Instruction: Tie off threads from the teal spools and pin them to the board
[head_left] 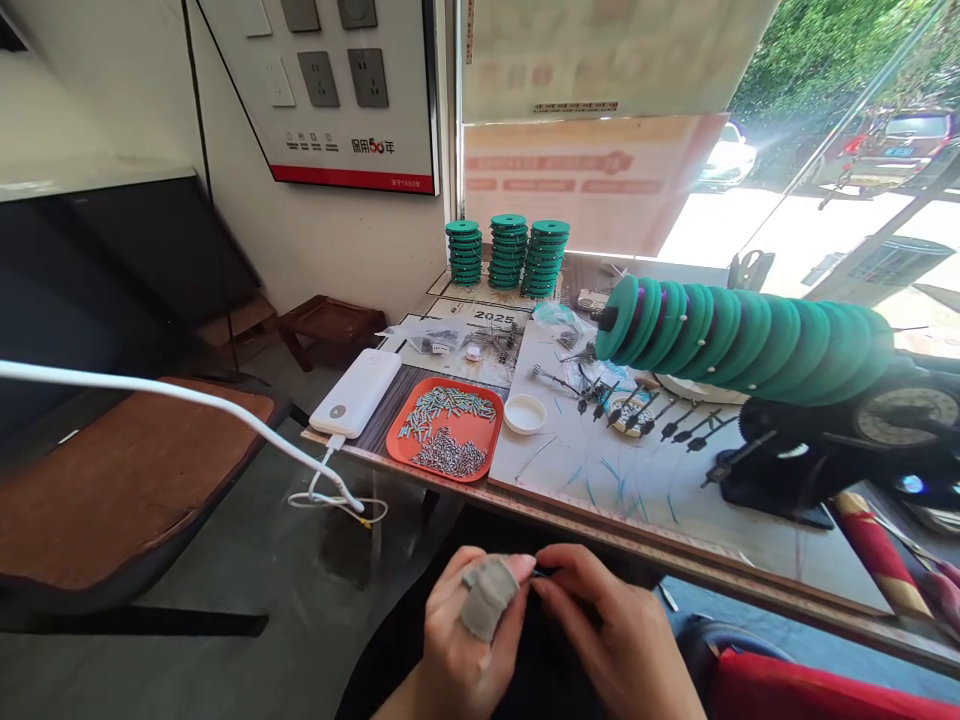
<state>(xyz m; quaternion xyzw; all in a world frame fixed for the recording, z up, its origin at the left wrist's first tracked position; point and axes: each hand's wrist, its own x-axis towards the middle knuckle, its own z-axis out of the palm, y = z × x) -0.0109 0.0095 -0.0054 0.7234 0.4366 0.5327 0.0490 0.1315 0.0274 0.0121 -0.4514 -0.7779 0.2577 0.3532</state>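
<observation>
Grey tape (487, 600), or maybe cloth, is the first thing I notice: a matte, rough-edged patch wrapped on the left hand (471, 625), probably there to save the skin from rubbing. That hand is curled with its fingertips pinched together. The right hand (611, 620) mirrors it, thumb and forefinger nearly closed, and the two meet tip to tip on a small dark piece (541, 573). So that piece sits right between them, just off the table edge; the fingers hide most of it, so I can't tell its shape. A two-sided pinch like that makes sense for something so tiny.

Taking the hands as the clock's centre, there's a glossy orange plastic tray (493, 455) at 11, rounded corners, raised rim, I guess so nothing rolls away. Slim silvery tubes lie at its back, shiny little bits heaped in front. A shallow white dish (525, 413) is just beside it at 12. Further out at 12, green spools (508, 255) stand in three neat ridged stacks, which likely saves room. Between 1 and 2, more green discs (742, 340) sit edge-on in a row on a black machine (795, 450).
</observation>
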